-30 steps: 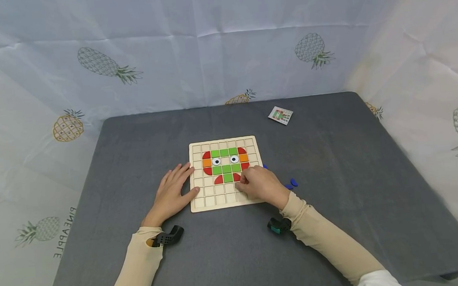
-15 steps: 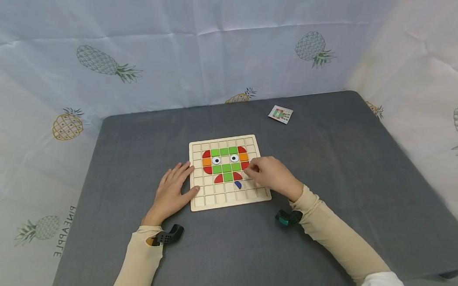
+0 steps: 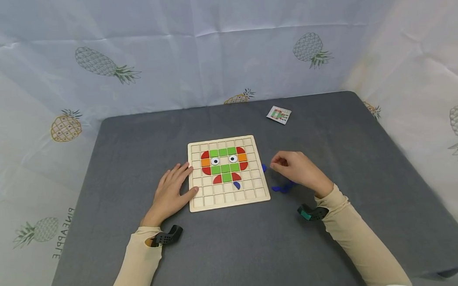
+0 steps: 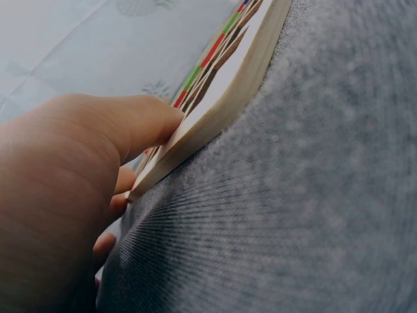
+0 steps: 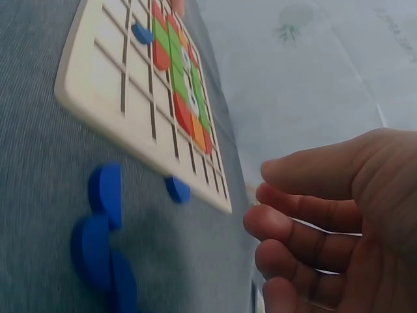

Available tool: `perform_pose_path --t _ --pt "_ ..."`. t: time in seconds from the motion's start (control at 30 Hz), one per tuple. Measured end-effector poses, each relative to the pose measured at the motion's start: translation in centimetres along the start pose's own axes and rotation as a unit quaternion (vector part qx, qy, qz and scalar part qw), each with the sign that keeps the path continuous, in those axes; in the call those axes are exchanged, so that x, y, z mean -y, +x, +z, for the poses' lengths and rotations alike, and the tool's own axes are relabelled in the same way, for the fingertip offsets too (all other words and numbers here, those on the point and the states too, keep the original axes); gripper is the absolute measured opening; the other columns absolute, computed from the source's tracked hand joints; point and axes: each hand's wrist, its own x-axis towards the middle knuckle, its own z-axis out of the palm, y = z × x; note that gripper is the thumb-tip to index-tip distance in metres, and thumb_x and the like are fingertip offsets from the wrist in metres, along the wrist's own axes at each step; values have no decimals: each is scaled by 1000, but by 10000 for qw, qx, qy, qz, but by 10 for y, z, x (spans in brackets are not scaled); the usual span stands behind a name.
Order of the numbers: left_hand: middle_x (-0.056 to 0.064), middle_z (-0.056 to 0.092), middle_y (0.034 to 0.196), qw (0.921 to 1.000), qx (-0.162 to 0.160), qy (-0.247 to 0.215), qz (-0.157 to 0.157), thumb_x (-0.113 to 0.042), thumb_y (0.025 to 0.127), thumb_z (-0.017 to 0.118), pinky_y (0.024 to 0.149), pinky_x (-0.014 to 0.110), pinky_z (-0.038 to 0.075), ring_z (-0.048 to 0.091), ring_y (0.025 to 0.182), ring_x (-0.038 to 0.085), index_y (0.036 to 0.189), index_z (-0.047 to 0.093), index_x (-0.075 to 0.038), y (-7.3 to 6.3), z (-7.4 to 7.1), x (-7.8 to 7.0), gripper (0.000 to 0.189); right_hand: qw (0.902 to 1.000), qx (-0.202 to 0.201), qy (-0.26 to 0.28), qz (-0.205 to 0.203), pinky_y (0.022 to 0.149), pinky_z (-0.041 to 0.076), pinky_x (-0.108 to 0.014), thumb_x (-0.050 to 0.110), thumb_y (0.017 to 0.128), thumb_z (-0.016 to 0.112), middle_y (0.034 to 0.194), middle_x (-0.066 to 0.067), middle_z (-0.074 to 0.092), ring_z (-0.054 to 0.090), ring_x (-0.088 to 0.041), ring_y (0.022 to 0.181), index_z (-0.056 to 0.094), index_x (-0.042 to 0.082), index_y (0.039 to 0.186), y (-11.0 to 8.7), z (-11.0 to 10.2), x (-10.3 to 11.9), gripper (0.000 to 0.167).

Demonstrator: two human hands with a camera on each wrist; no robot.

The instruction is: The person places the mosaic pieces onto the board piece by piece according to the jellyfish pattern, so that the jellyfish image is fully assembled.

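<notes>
A pale wooden grid board (image 3: 213,201) lies on the table, with green squares (image 3: 225,168), red curved pieces, orange squares and two eye pieces set in its cells. One blue half-round piece (image 3: 237,185) sits on the board, just under the lower right red piece (image 3: 236,176). My left hand (image 3: 169,194) rests at the board's left edge, fingers spread and thumb on the rim. My right hand (image 3: 299,169) hovers right of the board, fingers loosely curled and holding nothing. Below it several blue half-round pieces (image 5: 91,251) lie on the table; another blue piece (image 5: 178,189) is against the board's edge.
A small card (image 3: 279,115) printed with a coloured grid pattern lies toward the back of the grey table (image 3: 228,256). Behind and beside the table hang pale curtains (image 3: 208,65) with pineapple prints.
My right hand has left the board and moved right, over the blue pieces on the table. A blue piece came into view on the board. My left hand has stayed put.
</notes>
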Motion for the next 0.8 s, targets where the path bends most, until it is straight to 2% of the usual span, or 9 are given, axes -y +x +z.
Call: perform_pose_path --t 0.13,0.33,0.6,0.8 --pt "4 29 168 10000 -5 15 -14 -42 97 63 130 52 7 17 159 29 157 40 -15 0 0 0 70 10000 -1 -7 -24 60 48 -30 20 101 64 90 -7 71 56 -15 69 73 6 110 -6 -5 -11 19" --pt "5 29 168 10000 -4 31 -3 -42 97 63 130 53 7 17 159 30 157 40 -15 0 -1 -1 70 9997 71 -207 118 57 44 -28 16 100 63 83 -6 68 51 -14 64 71 5 108 -14 -8 -26 15" --pt "5 29 168 10000 15 -8 -11 -42 97 64 130 53 6 17 159 30 157 40 -15 0 -2 -2 71 9967 501 -359 519 55 41 -28 22 101 62 78 -3 62 50 -14 61 63 6 102 -23 -6 -39 16" --pt "6 29 168 10000 33 4 -31 -42 97 64 130 54 6 17 158 31 157 40 -14 0 -1 -2 71 9948 879 -96 514 51 42 -28 15 106 51 72 -2 56 49 -14 55 61 4 114 -26 -5 -43 17"
